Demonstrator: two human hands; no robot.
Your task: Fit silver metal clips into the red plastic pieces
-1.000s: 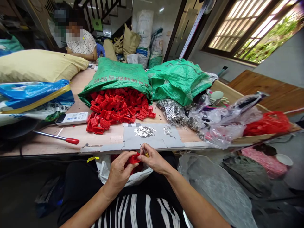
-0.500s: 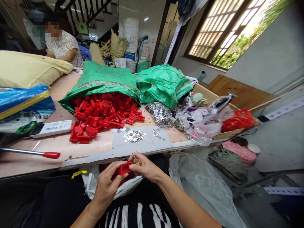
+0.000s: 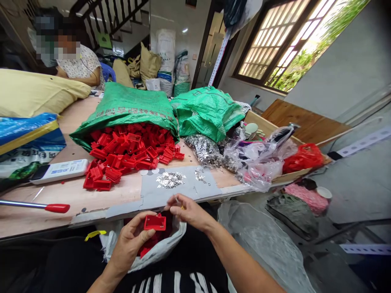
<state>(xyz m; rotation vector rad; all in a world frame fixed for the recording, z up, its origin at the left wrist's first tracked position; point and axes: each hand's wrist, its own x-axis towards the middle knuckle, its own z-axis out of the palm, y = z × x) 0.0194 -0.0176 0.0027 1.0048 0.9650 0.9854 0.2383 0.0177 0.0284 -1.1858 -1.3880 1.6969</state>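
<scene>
My left hand [image 3: 130,240] grips a small red plastic case [image 3: 155,222] between thumb and fingers, its open side facing me. Tiny metal bits show at the inner ends of the case. To its right, my right hand [image 3: 189,211] is closed around a thin tool; only a bit of its yellow handle [image 3: 183,208] shows, and its tip is blurred. Both hands are over a white woven sack [image 3: 175,240] in my lap, with more red cases [image 3: 148,247] inside. A heap of silvery metal pieces [image 3: 171,180] lies on a grey sheet [image 3: 149,193] beyond.
On the table, a green sack [image 3: 134,99] spills red cases [image 3: 113,150]. A white device [image 3: 61,171] and a red-handled lever [image 3: 56,208] are at left. Plastic bags [image 3: 259,162] crowd a wooden tray at right. A person [image 3: 79,67] sits across the table.
My right hand has drawn away from the red case, up and to the right. My left hand has turned the case so its open side shows. The view has shifted slightly.
</scene>
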